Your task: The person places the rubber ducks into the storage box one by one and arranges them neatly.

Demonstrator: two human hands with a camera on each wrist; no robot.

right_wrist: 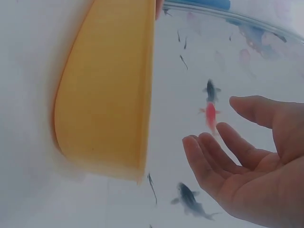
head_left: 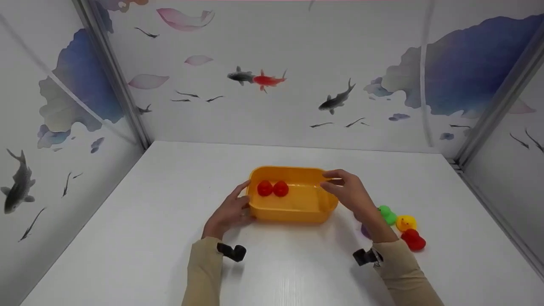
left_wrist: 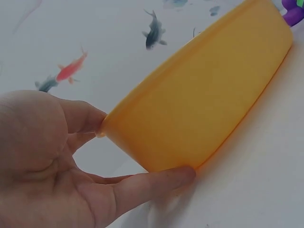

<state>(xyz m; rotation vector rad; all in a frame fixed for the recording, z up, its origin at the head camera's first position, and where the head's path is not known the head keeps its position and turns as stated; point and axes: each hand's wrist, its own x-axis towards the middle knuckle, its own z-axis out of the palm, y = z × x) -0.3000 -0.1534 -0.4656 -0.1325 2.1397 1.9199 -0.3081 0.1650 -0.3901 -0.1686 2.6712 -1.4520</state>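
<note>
A yellow plastic basin point(head_left: 293, 216) sits on the white table, with two red toys point(head_left: 264, 188) side by side at its left end. My left hand point(head_left: 229, 211) grips that end of the basin. In the left wrist view, fingers point(left_wrist: 85, 116) reach the rim while the thumb point(left_wrist: 156, 184) lies along the lower corner. Over the basin's right end is my right hand point(head_left: 348, 191), its fingers apart and loosely bent. Nothing lies between those fingers point(right_wrist: 192, 152) in the right wrist view, and they are away from the basin wall point(right_wrist: 104, 95).
Right of the basin, beside the right forearm, stand a green rubber duck point(head_left: 387, 215), a yellow rubber duck point(head_left: 406, 223) and a red one point(head_left: 413, 240). A purple toy point(head_left: 364, 230) is partly hidden by that forearm. White panels point(head_left: 272, 123) painted with fish enclose the table.
</note>
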